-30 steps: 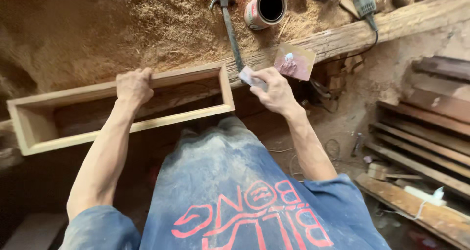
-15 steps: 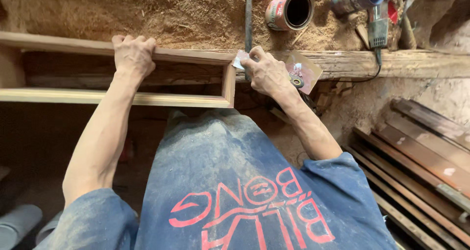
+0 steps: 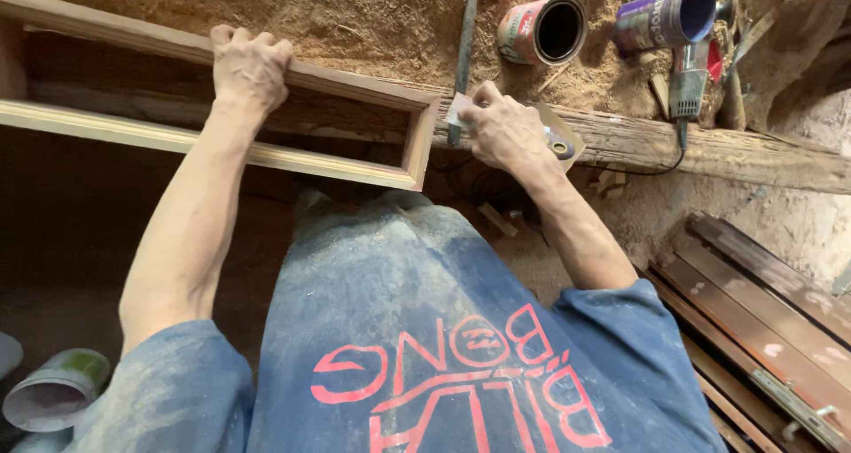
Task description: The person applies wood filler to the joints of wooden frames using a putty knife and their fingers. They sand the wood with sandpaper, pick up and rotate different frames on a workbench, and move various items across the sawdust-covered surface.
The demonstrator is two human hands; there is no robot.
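A long open wooden box frame (image 3: 355, 169) lies on the sawdust-covered bench, its right end near the middle of the view. My left hand (image 3: 248, 63) grips the frame's far rail from above. My right hand (image 3: 503, 129) is closed on a small folded piece of sandpaper (image 3: 457, 109), held just past the frame's right end, over a worn timber beam (image 3: 709, 152). A sheet of reddish sandpaper (image 3: 560, 141) lies partly under that hand.
A hammer (image 3: 465, 36) lies on the sawdust beyond my right hand. Two open tins rest on their sides, one red and white (image 3: 542, 29), one purple (image 3: 665, 14). A power tool (image 3: 687, 85) with a cord sits right. Planks (image 3: 762, 320) are stacked lower right; cups (image 3: 53, 386) lower left.
The view has swung, so the frame now slopes down to the right. Both hands keep their grips; the right hand with the sandpaper has stayed at the frame's right end.
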